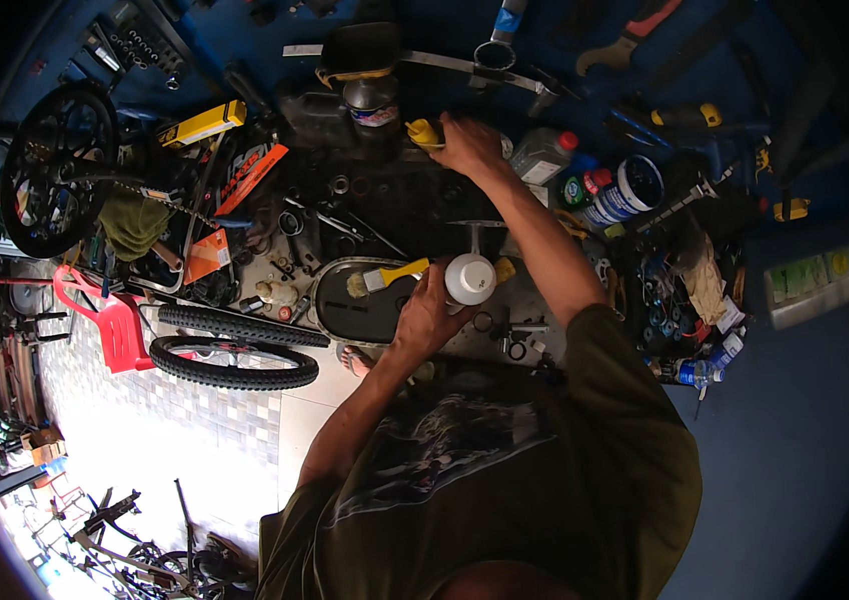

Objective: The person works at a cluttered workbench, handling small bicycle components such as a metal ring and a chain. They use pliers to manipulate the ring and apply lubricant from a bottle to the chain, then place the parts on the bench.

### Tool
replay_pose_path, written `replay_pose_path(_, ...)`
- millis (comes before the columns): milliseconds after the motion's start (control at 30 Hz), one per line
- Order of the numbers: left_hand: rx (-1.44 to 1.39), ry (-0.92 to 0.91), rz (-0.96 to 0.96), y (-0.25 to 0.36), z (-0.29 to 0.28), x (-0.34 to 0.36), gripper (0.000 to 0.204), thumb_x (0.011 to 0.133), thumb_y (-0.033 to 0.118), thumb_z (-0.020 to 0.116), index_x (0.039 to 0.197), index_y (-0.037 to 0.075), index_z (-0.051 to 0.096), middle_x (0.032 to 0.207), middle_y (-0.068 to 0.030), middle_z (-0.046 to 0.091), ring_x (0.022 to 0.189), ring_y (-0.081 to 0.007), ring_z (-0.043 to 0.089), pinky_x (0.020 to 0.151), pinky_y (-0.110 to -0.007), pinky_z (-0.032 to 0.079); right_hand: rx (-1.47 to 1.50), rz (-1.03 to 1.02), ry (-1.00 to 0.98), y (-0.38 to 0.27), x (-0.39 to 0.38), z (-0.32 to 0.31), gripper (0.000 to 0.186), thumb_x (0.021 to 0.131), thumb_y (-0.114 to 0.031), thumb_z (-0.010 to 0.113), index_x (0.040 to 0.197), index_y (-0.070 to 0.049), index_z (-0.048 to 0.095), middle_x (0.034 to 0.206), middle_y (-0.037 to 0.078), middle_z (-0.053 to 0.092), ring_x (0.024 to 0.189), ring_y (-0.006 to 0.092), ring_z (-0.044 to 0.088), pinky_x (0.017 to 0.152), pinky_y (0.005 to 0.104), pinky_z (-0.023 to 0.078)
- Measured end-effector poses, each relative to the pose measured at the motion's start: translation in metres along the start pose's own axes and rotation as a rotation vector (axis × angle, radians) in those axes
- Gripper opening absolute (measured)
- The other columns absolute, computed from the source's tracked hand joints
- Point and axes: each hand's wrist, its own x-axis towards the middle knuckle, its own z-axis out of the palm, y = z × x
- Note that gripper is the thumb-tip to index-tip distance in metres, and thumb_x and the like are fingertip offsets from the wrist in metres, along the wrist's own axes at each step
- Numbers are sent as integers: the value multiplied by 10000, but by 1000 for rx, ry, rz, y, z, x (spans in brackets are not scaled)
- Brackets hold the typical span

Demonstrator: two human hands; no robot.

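Observation:
My left hand (424,318) is wrapped round a white bottle (470,279) with a white round cap, seen from above. A paintbrush (394,275) with a yellow handle and pale bristles lies over the dark oval tray (318,300); its handle end meets my left fingers, and whether they grip it I cannot tell. Farther off, at the back of the bench, my right hand (471,148) closes on a container with a yellow top (422,132); the fingers hide most of its body. A hammer-like tool (474,236) stands just beyond the white bottle.
A grey bottle with a red cap (544,155) and a blue-white tub (629,190) stand right of my right forearm. A dark jar (372,105) is at the back. Bicycle tyres (234,362), a red chair (116,325) and a crankset (59,170) are at left.

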Motion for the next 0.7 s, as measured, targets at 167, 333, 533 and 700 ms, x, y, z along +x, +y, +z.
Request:
replay_pose_path(167,-2,-5,22,1,0,1,819,762,219,863,1394,27,378,1251,-287,596,1121,-483,617,915,-507,544,-81,43,27,15,-4,3,611,808,-424,770,1282,-62,634,1195,127,691,1180,317,621,963,445,545)
replay_pose_path(333,1,9,30,-4,1,3,813,761,214,864,1386,27,379,1232,-289,601,1106,-486,622,909,-511,545,-68,20,125,14,-5,7,636,804,-433,792,1303,-79,618,1174,162,705,1262,358,568,1069,503,435)
replay_pose_path(533,19,12,67,-1,1,4,815,756,216,868,1382,30,380,1232,-291,603,1111,-486,621,906,-513,545,-67,26,201,17,-9,16,690,805,-492,796,1325,-82,602,1222,211,685,1324,393,510,1089,554,392)
replay_pose_path(700,57,3,32,4,-4,5,861,732,258,889,1380,7,380,1202,-290,625,1087,-483,638,886,-515,555,-59,-73,229,8,-31,-7,836,783,-562,798,1383,-36,546,1284,198,633,1226,375,547,1021,536,429)
